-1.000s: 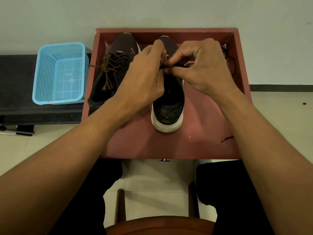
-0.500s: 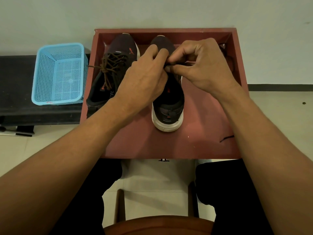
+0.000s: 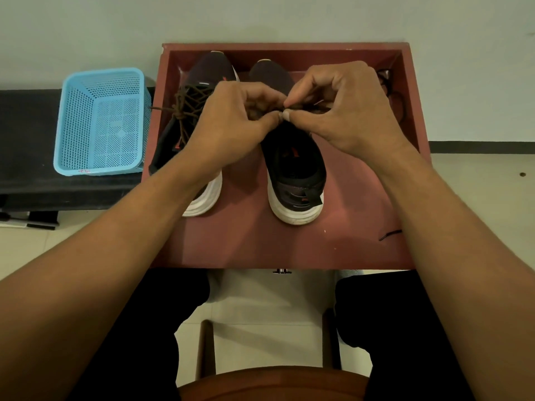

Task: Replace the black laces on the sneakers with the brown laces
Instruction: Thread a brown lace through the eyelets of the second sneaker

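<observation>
Two dark sneakers with white soles stand side by side, toes away from me, in a red tray (image 3: 333,250). The left sneaker (image 3: 199,79) carries a tied brown lace (image 3: 185,111). Over the middle of the right sneaker (image 3: 295,175) my left hand (image 3: 228,125) and my right hand (image 3: 347,111) meet, each pinching a brown lace (image 3: 304,107) with thumb and fingertips. The hands hide the eyelets and most of that lace. Black laces (image 3: 395,94) lie loose in the tray's far right corner, and a black lace end (image 3: 389,234) pokes out by my right forearm.
A light blue mesh basket (image 3: 101,123) sits on a black bench (image 3: 26,140) left of the tray. A wall stands right behind the tray. My knees and a brown chair seat (image 3: 272,383) are at the bottom.
Both hands have drawn slightly nearer to me along the right sneaker while still pinching the lace. More of the shoe's toe now shows. My left thumb and right thumb now touch.
</observation>
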{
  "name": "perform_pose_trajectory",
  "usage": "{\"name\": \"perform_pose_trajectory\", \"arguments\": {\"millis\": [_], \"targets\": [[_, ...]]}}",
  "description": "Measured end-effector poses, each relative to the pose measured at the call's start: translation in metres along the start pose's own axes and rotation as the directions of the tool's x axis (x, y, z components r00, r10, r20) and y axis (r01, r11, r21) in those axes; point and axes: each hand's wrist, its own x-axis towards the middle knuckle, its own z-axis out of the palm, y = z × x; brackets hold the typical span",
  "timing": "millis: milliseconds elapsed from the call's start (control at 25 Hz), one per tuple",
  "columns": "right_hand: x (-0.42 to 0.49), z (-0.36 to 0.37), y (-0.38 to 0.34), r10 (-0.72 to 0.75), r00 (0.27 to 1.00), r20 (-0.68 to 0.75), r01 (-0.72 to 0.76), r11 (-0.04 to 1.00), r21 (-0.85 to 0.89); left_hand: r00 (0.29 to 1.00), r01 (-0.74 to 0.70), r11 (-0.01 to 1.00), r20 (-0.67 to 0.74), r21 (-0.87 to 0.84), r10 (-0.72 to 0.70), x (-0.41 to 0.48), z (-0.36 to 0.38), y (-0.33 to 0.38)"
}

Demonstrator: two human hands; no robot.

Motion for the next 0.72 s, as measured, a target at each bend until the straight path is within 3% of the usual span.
{"name": "perform_pose_trajectory", "arguments": {"millis": [80,160,360,560,640,720], "targets": [[-0.001,0.002,-0.001,-0.014,1.000,-0.012,0.013,1.000,-0.011,0.983,0.178,0.950,0.012,-0.257,-0.181,-0.002,0.000,0.003],[0.000,0.003,-0.002,-0.014,1.000,-0.021,0.014,1.000,-0.006,0.942,0.321,0.833,0.059,-0.451,-0.331,-0.001,0.001,0.007],[0.000,0.002,-0.004,0.011,1.000,0.012,-0.010,1.000,-0.028,0.877,0.463,0.652,0.203,-0.600,-0.436,0.003,0.000,0.006],[-0.001,-0.002,0.000,0.068,0.998,0.001,-0.068,0.997,-0.027,0.876,0.462,0.682,0.169,-0.567,-0.452,0.003,-0.003,0.006],[-0.001,-0.005,0.000,0.110,0.994,0.000,-0.110,0.994,-0.022,0.909,0.394,0.794,0.070,-0.464,-0.411,0.001,-0.005,0.006],[-0.003,-0.009,-0.001,0.149,0.988,0.026,-0.149,0.989,-0.022,0.957,0.266,0.929,-0.049,-0.258,-0.287,0.000,-0.007,0.004]]}}
